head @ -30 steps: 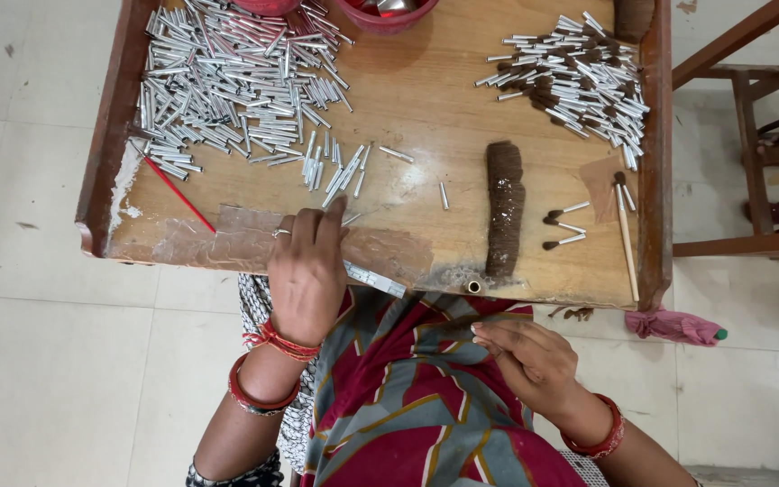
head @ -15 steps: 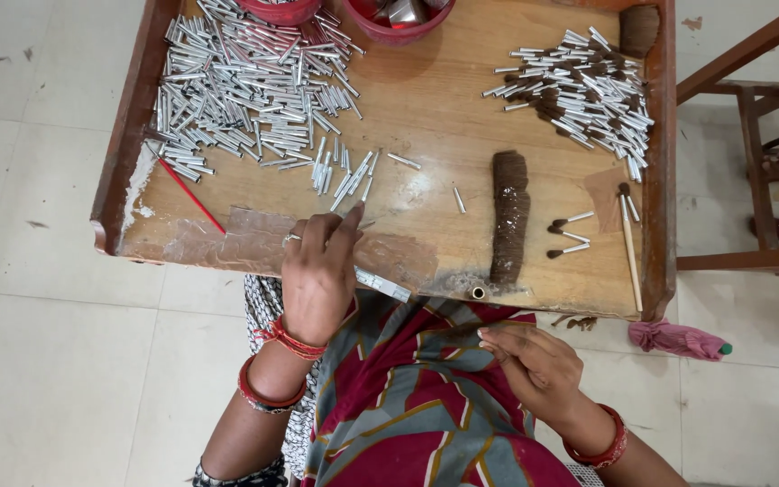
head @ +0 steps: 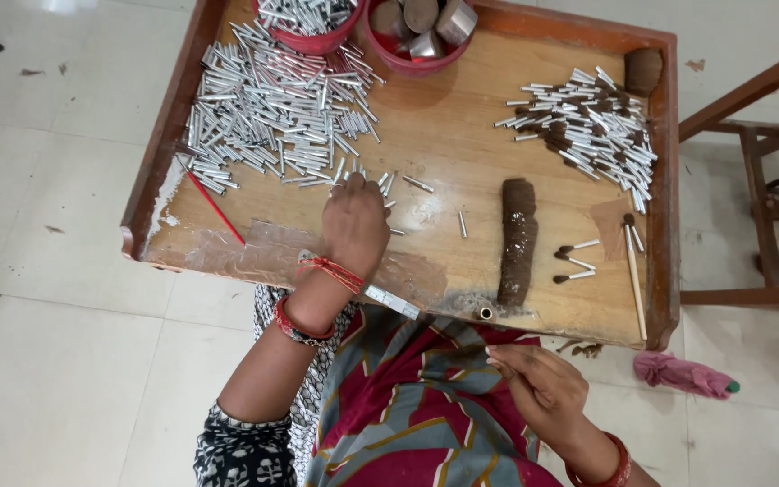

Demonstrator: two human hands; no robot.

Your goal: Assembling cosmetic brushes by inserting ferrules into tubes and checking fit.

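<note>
Picking step: the left hand [head: 354,224], fingers curled, reaches onto the near edge of the heap of metal tubes [head: 272,113] on the table [head: 462,135], grip hidden, while the right hand [head: 543,392], loosely open, waits below the table, so a pinch on one tube seems called for next.

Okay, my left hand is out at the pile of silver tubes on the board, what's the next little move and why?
Probably pinch up a few tubes: the left hand rests at the near edge of the silver tube pile, fingertips on loose ones, while the right hand waits over the lap.
</note>
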